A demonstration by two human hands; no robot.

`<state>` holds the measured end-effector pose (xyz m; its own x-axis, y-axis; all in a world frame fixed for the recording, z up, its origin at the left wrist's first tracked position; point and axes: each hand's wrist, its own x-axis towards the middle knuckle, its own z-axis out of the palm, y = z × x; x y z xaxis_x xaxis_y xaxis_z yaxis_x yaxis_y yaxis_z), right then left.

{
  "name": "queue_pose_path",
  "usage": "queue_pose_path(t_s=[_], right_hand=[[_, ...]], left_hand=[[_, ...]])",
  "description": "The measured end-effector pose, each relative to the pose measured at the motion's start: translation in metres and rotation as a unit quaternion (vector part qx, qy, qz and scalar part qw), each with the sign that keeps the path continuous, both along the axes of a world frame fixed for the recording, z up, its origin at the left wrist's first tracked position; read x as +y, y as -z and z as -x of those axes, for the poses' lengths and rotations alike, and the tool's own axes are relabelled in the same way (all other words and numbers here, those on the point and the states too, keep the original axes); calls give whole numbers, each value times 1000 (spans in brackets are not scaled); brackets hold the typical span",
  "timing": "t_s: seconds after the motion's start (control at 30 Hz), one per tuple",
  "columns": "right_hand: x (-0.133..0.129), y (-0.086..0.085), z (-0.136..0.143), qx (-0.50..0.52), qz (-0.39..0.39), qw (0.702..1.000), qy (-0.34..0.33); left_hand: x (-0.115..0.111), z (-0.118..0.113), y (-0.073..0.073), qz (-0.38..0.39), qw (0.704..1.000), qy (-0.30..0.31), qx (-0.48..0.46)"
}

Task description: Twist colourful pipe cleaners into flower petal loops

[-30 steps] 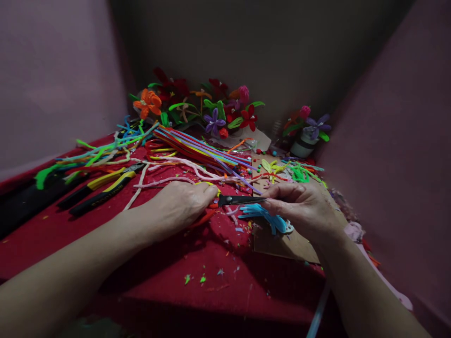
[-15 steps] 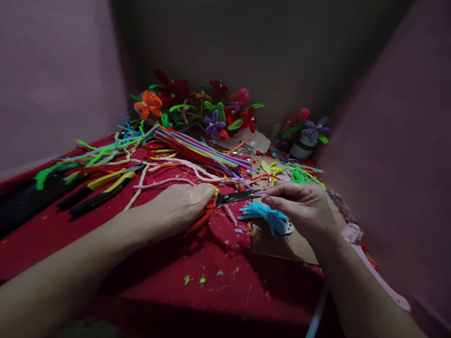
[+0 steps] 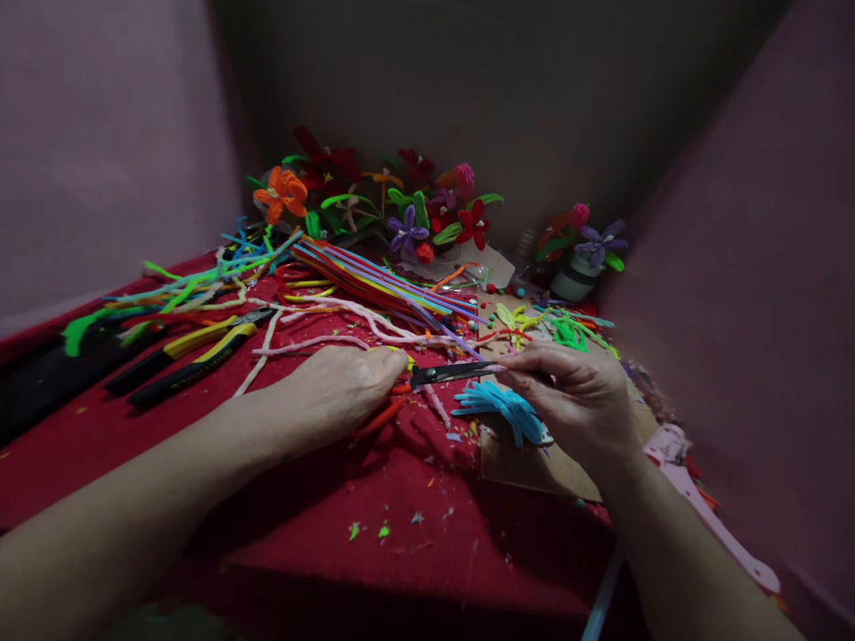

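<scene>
My left hand (image 3: 351, 383) is closed round the handles of a pair of scissors (image 3: 444, 373) with dark blades and red and yellow grips. The blades point right and their tips reach the fingertips of my right hand (image 3: 571, 383). Thumb and forefinger of that hand pinch a small pink-lilac fuzzy piece (image 3: 492, 368), mostly hidden by the fingers. Below the blades lies a bunch of blue pipe cleaner pieces (image 3: 504, 408), on the edge of a brown board (image 3: 534, 467).
Pliers with yellow-black handles (image 3: 193, 356) lie at left beside tangled pipe cleaners (image 3: 180, 289). A bundle of straight pipe cleaners (image 3: 380, 280) is at centre. Pipe-cleaner flowers (image 3: 406, 231) stand behind, with a small pot (image 3: 575, 276) at right. Scraps dot the red cloth (image 3: 321, 543).
The scissor blades have come together at the pink-lilac piece. My right hand has shifted very slightly; my left hand stays in about the same place.
</scene>
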<state>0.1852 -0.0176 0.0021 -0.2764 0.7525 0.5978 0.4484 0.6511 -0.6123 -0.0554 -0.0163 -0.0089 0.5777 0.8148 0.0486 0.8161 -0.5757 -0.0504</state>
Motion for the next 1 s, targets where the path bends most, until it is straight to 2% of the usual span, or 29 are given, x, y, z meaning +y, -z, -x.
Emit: queue_pose_path(t_s=[0.13, 0.33, 0.5, 0.7, 1.0], right_hand=[[0, 2, 0, -16, -45, 999, 10], [-1, 2, 1, -12, -32, 999, 34], [-2, -4, 3, 16, 59, 998, 24], [1, -7, 1, 82, 180, 980, -9], [1, 0, 2, 182, 252, 950, -2]], left_hand=[[1, 0, 1, -10, 1000, 15, 0], [1, 2, 4, -32, 999, 26, -15], [0, 3, 5, -50, 998, 22, 8], [-1, 2, 5, -65, 998, 24, 6], [-1, 1, 7, -76, 997, 21, 3]])
